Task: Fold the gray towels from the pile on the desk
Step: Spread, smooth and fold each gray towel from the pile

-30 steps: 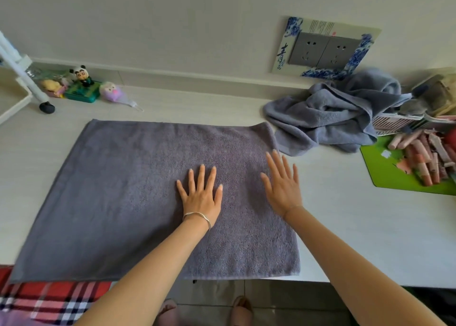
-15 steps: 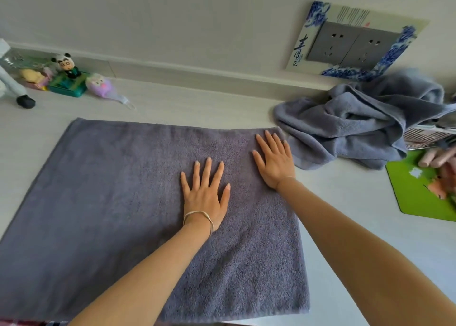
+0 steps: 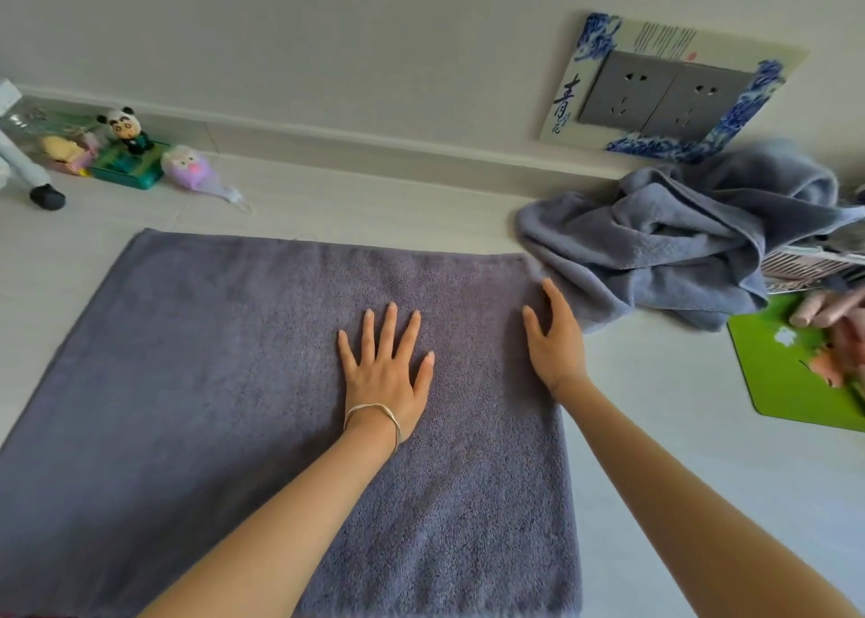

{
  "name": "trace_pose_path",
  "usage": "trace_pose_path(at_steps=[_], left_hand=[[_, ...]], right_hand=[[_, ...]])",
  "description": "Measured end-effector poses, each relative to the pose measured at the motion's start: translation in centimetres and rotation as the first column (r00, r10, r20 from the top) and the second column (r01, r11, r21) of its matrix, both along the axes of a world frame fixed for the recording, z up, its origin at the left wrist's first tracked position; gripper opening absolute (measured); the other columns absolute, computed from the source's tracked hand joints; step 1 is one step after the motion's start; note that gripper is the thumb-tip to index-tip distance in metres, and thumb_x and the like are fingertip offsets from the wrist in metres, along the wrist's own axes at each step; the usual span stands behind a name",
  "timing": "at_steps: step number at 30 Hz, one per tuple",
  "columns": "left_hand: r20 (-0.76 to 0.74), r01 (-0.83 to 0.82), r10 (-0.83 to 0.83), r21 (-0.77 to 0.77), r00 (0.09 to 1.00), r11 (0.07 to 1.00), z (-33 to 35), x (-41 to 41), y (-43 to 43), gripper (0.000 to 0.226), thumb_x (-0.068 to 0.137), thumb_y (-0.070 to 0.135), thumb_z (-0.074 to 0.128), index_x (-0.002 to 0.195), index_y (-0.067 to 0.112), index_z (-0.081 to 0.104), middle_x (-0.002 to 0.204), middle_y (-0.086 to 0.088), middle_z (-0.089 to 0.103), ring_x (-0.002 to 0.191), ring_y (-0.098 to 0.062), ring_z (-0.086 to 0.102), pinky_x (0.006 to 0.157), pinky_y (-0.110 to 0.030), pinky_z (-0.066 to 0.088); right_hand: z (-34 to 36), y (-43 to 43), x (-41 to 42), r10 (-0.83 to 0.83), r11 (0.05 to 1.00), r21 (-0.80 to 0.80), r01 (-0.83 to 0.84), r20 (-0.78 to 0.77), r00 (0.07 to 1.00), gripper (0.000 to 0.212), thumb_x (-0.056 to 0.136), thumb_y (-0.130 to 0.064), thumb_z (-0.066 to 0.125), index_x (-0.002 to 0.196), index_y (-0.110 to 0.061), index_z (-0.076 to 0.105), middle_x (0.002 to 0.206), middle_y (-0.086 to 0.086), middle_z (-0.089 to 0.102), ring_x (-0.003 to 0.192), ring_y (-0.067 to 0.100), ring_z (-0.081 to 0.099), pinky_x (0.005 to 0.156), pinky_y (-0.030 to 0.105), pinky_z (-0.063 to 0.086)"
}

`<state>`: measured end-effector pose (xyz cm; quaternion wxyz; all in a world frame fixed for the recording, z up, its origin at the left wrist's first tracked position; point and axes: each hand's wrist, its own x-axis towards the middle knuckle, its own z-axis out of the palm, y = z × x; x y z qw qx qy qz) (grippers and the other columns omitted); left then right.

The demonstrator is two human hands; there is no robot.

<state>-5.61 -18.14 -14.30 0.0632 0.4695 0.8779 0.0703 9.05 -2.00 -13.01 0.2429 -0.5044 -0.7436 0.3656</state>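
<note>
A dark gray towel [image 3: 224, 374] lies spread flat on the white desk [image 3: 664, 467], reaching from the middle to the near edge. My left hand [image 3: 384, 369], a thin bracelet on its wrist, presses flat on the towel's middle with fingers spread. My right hand [image 3: 554, 336] lies at the towel's right edge near the far right corner, fingers straight, the hand turned on its side. A crumpled pile of lighter gray towels [image 3: 674, 243] sits at the back right, just beyond that corner.
Small toys [image 3: 131, 149] stand at the back left against the wall. A green mat [image 3: 786, 374] with pinkish items lies at the right edge, next to a pink-and-white basket [image 3: 805, 266]. Wall sockets [image 3: 664, 98] are above the pile.
My right hand slid from the towel's near right side up toward the far right corner, then out to the right edge, turning on its side. The left hand stayed pressed on the middle.
</note>
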Motion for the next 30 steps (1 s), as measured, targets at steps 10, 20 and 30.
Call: trace_pose_path(at_steps=[10, 20, 30], left_hand=[[0.051, 0.03, -0.031, 0.012, 0.998, 0.999, 0.2, 0.2, 0.5, 0.08, 0.079, 0.06, -0.018, 0.149, 0.03, 0.006, 0.159, 0.001, 0.004, 0.146, -0.027, -0.002, 0.113, -0.055, -0.007], [0.076, 0.109, -0.105, -0.059, 0.992, 0.992, 0.9, 4.5, -0.9, 0.079, 0.07, 0.058, -0.039, 0.141, 0.037, -0.014, 0.158, 0.004, -0.004, 0.145, -0.03, -0.007, 0.107, -0.056, -0.015], [0.182, 0.245, -0.243, 0.012, 0.953, 0.97, 1.3, 7.6, 3.3, 0.084, 0.073, 0.062, -0.03, 0.148, 0.036, -0.002, 0.158, 0.008, -0.006, 0.145, -0.021, -0.012, 0.112, -0.048, -0.016]], right_hand=[[0.9, -3.7, 4.9, -0.29, 0.894, -0.412, 0.176, -0.232, 0.929, 0.038, 0.09, -0.013, 0.062, 0.126, -0.008, 0.053, 0.114, 0.007, 0.062, 0.092, 0.013, 0.06, 0.08, 0.017, 0.046], [4.5, -4.7, 6.3, -0.066, 0.956, -0.294, -0.023, -0.286, 0.956, 0.017, 0.093, -0.019, 0.057, 0.107, -0.017, 0.068, 0.091, -0.003, 0.072, 0.082, 0.004, 0.068, 0.072, 0.018, 0.055], [2.9, -2.5, 12.4, -0.166, 0.919, -0.381, 0.096, -0.153, 0.974, 0.027, 0.093, -0.028, 0.058, 0.117, -0.017, 0.061, 0.096, 0.001, 0.07, 0.084, 0.007, 0.065, 0.075, 0.016, 0.052]])
